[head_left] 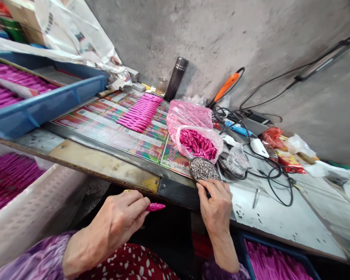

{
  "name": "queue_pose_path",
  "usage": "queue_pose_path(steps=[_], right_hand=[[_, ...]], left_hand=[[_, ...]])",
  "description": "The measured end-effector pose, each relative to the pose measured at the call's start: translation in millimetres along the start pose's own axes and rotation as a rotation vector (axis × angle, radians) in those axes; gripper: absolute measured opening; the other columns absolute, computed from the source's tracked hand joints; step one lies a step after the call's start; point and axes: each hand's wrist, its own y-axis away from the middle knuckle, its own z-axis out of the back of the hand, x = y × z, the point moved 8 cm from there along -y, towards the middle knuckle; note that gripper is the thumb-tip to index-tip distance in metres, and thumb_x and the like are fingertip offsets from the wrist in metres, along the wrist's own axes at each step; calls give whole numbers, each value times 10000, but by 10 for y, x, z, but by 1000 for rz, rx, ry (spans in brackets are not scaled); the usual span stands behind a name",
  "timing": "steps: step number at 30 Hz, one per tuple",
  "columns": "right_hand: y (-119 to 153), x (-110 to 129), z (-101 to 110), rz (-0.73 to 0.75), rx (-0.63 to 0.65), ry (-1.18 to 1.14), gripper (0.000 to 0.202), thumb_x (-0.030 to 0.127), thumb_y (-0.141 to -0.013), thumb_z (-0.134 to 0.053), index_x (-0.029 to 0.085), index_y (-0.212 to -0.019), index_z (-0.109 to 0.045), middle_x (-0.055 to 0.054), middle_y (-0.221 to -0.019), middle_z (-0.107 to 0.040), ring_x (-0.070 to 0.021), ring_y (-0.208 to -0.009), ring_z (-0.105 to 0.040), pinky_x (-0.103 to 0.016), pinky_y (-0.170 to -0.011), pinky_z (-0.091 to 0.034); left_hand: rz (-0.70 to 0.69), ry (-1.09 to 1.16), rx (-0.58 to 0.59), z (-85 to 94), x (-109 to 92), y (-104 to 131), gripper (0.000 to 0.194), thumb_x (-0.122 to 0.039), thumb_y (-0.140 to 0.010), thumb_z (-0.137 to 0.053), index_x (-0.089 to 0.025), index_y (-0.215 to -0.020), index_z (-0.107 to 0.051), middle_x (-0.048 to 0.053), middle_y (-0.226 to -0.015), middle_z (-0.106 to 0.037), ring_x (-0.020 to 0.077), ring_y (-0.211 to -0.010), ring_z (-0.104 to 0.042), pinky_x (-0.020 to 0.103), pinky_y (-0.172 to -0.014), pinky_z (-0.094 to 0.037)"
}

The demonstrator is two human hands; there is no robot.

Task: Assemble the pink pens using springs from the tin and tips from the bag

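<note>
My left hand (119, 217) is closed round a pink pointed piece (155, 207), whose tip sticks out to the right past the table's front edge. Small silvery metal parts fill a round dish (204, 170) at the table edge. The fingertips of my right hand (216, 200) are at the dish's near rim; what they pinch, if anything, is too small to make out. Right behind the dish lies an open plastic bag (189, 112) of short pink pieces. Long pink pieces (141, 112) lie in a neat row on the printed sheet (105, 136).
Pink pieces fill a blue tray (76, 91) at left, a white basket (52, 194) below it and a blue bin (251, 260) at lower right. A dark flask (176, 79) stands by the wall. Tangled cables (275, 167) and a tweezer-like tool (256, 198) lie at right.
</note>
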Motion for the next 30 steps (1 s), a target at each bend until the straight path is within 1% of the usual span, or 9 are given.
queue_pose_path(steps=[6,10,14,16,18,21,24,27,30], right_hand=[[-15,-10,-8,-23,5,-27,256,281,-984,-551,189,-839,-740,-77,-834,-712,-250,-841,-587,-399,-819,-431],[-46,-50,-16,-55,21,-49,250,285,-968,-561,203,-788,-714,-62,-794,-713,-243,-808,-590,-383,-790,-433],[-69,-32,46,-71,16,-104,244,311,-966,-574,205,-789,-704,-58,-788,-720,-239,-787,-606,-386,-784,-445],[-63,71,100,-66,18,-166,213,312,-968,-593,208,-816,-701,-49,-807,-719,-232,-798,-620,-382,-792,-460],[-40,243,141,-64,48,-280,153,280,-963,-622,216,-842,-692,-34,-831,-709,-219,-820,-631,-369,-800,-480],[25,577,152,-70,148,-505,86,190,-947,-649,221,-871,-674,-23,-869,-682,-196,-853,-631,-334,-777,-500],[82,903,140,-24,241,-650,125,111,-943,-633,216,-881,-661,-25,-881,-663,-184,-869,-611,-322,-770,-505],[96,1109,153,75,257,-662,146,64,-935,-622,202,-905,-659,-36,-878,-656,-187,-876,-589,-336,-784,-513],[89,1193,170,155,238,-608,162,37,-921,-624,194,-938,-662,-48,-882,-660,-196,-880,-580,-349,-779,-526]], left_hand=[[12,1,-2,-6,13,22,137,-135,-1006,-489,-183,-1003,-617,13,-846,-653,146,-672,-598,281,-602,-423],[21,30,13,-7,7,14,167,-137,-1010,-475,-179,-976,-634,17,-839,-654,148,-680,-598,281,-599,-418],[89,77,67,10,30,-2,172,-147,-998,-498,-175,-959,-663,21,-828,-650,153,-702,-598,280,-635,-436],[119,120,98,31,36,-19,163,-139,-979,-521,-167,-941,-677,25,-825,-651,151,-710,-601,273,-637,-438],[148,164,126,53,38,-43,155,-122,-954,-545,-157,-915,-691,24,-810,-648,144,-698,-601,262,-617,-429],[197,211,167,66,39,-75,134,-87,-913,-587,-142,-901,-708,7,-756,-626,127,-640,-577,252,-579,-398],[206,216,170,80,11,-92,117,-69,-887,-615,-130,-887,-715,-2,-720,-612,125,-615,-568,255,-564,-377],[217,202,178,75,-2,-85,108,-108,-915,-617,-128,-897,-721,9,-733,-627,140,-630,-589,262,-574,-390],[213,170,187,73,-7,-75,138,-151,-958,-586,-136,-915,-716,17,-756,-635,149,-646,-598,268,-587,-406]])
